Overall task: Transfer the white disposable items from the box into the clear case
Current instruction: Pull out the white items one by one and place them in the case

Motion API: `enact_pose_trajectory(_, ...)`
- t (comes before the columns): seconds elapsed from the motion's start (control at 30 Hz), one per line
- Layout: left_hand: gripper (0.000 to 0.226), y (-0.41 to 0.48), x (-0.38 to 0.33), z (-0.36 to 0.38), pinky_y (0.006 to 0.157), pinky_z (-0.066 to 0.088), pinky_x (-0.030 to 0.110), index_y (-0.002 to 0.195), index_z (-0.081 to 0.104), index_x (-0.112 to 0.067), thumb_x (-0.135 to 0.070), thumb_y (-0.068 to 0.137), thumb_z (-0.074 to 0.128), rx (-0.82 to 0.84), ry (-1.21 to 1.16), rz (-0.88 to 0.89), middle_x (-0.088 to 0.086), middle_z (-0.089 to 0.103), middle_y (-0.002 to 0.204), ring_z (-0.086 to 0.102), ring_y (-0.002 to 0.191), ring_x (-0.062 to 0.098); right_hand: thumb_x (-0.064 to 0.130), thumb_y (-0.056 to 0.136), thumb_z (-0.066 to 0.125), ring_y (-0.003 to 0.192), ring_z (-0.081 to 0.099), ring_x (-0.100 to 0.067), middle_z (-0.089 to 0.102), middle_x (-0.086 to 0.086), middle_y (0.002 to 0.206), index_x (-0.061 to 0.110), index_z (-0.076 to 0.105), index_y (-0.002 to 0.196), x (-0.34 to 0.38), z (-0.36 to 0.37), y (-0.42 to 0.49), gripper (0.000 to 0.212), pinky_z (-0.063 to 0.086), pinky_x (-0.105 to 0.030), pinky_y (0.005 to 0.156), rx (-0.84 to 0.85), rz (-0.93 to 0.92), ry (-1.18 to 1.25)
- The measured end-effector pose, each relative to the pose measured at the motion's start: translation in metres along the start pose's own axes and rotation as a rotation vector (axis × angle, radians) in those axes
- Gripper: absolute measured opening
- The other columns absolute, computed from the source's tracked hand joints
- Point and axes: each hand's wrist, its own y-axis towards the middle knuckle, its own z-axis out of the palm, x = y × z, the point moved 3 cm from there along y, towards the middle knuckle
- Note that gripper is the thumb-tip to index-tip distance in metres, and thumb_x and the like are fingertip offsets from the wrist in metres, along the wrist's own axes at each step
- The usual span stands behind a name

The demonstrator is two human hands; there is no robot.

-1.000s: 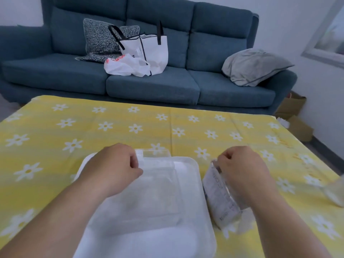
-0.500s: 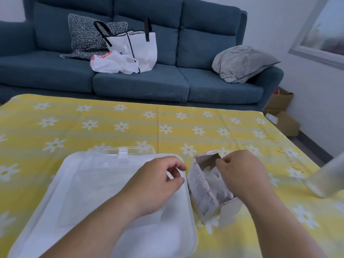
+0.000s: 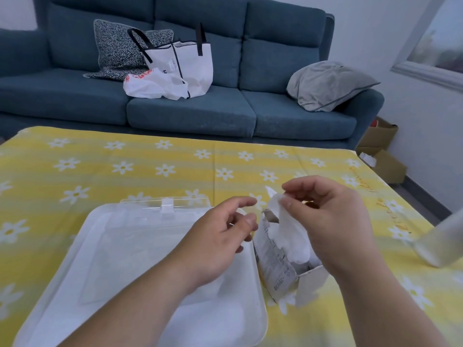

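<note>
Two things matter for this pull, I judge: the box must stay put and the sheet must come out whole. On the bench [image 3: 125, 171], spread with a yellow daisy-print cloth, a shallow white plastic tray [image 3: 260, 309] carries the flat clear plastic case [image 3: 140, 236], its latch at the far edge. I think the lid must be up before anything goes in. Just beside the tray's right rim stands the small printed cardboard box [image 3: 275, 266], its top flaps open.

My left hand [image 3: 215, 246] hovers over the tray close to the box, fingers loosely curled, holding nothing. I would rest it on the box wall to steady it. My right hand [image 3: 335, 221] pinches the top edge of a thin white disposable item [image 3: 288, 226] between thumb and forefinger, and the item's lower part sits in the box mouth. A slow, straight upward draw should keep it from tearing or dragging others out.

How many items remain inside I cannot tell, since my right wrist covers the box's far side. Whether the case is latched, or holds anything, is hard to make out. A clear object [image 3: 441, 246] at the right edge is cut off and blurred.
</note>
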Motion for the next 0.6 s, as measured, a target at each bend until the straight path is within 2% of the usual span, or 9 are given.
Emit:
enact_pose_trajectory(0.1, 0.050, -0.001, 0.002, -0.001, 0.095, 0.056, 0.034, 0.126, 0.062, -0.044, -0.061, 0.085, 0.040, 0.030, -0.182, -0.065, -0.004, 0.072, 0.111, 0.068, 0.101, 0.005, 0.009, 0.079, 0.080, 0.059, 0.058, -0.013, 0.074, 0.008, 0.073, 0.030, 0.077, 0.075, 0.007, 0.013, -0.007, 0.022, 0.052, -0.024, 0.059, 0.149, -0.018, 0.015)
enact_pose_trajectory(0.17, 0.058, -0.001, 0.003, 0.000, 0.097, 0.054, 0.037, 0.122, 0.068, -0.035, -0.065, 0.083, 0.036, 0.126, -0.300, -0.148, 0.001, 0.073, 0.116, 0.068, 0.107, 0.012, 0.005, 0.080, 0.078, 0.053, 0.052, -0.005, 0.074, 0.006, 0.071, 0.029, 0.080, 0.075, 0.012, 0.022, -0.014, 0.025, 0.044, -0.016, 0.053, 0.317, -0.015, 0.031)
enact_pose_trajectory(0.23, 0.058, 0.000, 0.005, 0.000, 0.095, 0.054, 0.037, 0.110, 0.076, -0.021, -0.060, 0.088, 0.039, 0.127, -0.352, -0.204, 0.007, 0.075, 0.112, 0.070, 0.103, 0.015, 0.003, 0.081, 0.075, 0.059, 0.060, -0.001, 0.076, 0.005, 0.076, 0.021, 0.082, 0.081, 0.014, 0.030, -0.018, 0.020, 0.046, -0.015, 0.059, 0.465, 0.011, 0.029)
enact_pose_trajectory(0.27, 0.052, 0.001, 0.006, -0.002, 0.089, 0.055, 0.035, 0.103, 0.078, -0.017, -0.054, 0.092, 0.043, 0.078, -0.363, -0.212, 0.009, 0.076, 0.107, 0.071, 0.097, 0.016, 0.002, 0.082, 0.074, 0.067, 0.066, -0.004, 0.077, 0.005, 0.078, 0.020, 0.081, 0.083, 0.012, 0.032, -0.018, 0.019, 0.051, -0.018, 0.065, 0.475, 0.016, 0.021)
enact_pose_trajectory(0.33, 0.036, 0.004, 0.008, -0.008, 0.083, 0.055, 0.031, 0.097, 0.080, -0.015, -0.038, 0.098, 0.051, -0.039, -0.370, -0.190, 0.005, 0.078, 0.100, 0.072, 0.095, 0.018, 0.004, 0.084, 0.073, 0.075, 0.071, -0.009, 0.077, 0.007, 0.077, 0.021, 0.080, 0.082, 0.004, 0.027, -0.011, 0.018, 0.054, -0.022, 0.070, 0.308, 0.031, 0.019)
enact_pose_trajectory(0.4, 0.028, 0.006, 0.007, -0.015, 0.096, 0.052, 0.037, 0.097, 0.080, -0.016, -0.026, 0.099, 0.055, -0.110, -0.367, -0.132, 0.002, 0.078, 0.103, 0.070, 0.106, 0.022, 0.009, 0.085, 0.073, 0.071, 0.067, -0.011, 0.073, 0.005, 0.076, 0.023, 0.075, 0.084, -0.005, 0.016, -0.002, 0.015, 0.050, -0.022, 0.065, 0.079, 0.075, 0.033)
enact_pose_trajectory(0.43, 0.026, 0.006, 0.005, -0.018, 0.103, 0.050, 0.042, 0.096, 0.081, -0.016, -0.023, 0.099, 0.056, -0.128, -0.370, -0.101, 0.003, 0.078, 0.105, 0.069, 0.110, 0.024, 0.013, 0.086, 0.073, 0.072, 0.065, -0.011, 0.072, 0.004, 0.080, 0.025, 0.073, 0.090, -0.009, 0.013, 0.001, 0.013, 0.050, -0.025, 0.067, 0.043, 0.111, 0.046)
enact_pose_trajectory(0.53, 0.025, 0.006, -0.001, -0.027, 0.105, 0.049, 0.048, 0.091, 0.081, -0.015, -0.015, 0.097, 0.057, -0.172, -0.406, -0.015, 0.006, 0.078, 0.105, 0.068, 0.112, 0.027, 0.029, 0.092, 0.067, 0.083, 0.069, -0.017, 0.074, -0.001, 0.095, 0.027, 0.070, 0.100, -0.026, 0.016, 0.003, 0.009, 0.056, -0.043, 0.078, 0.154, 0.304, 0.053)
enact_pose_trajectory(0.6, 0.024, 0.006, -0.005, -0.031, 0.094, 0.057, 0.044, 0.086, 0.080, -0.011, -0.011, 0.095, 0.058, -0.189, -0.472, 0.018, 0.007, 0.077, 0.101, 0.069, 0.106, 0.027, 0.035, 0.098, 0.057, 0.086, 0.071, -0.029, 0.076, -0.008, 0.092, 0.017, 0.072, 0.094, -0.036, 0.019, 0.001, 0.024, 0.056, -0.050, 0.082, 0.203, 0.415, 0.003)
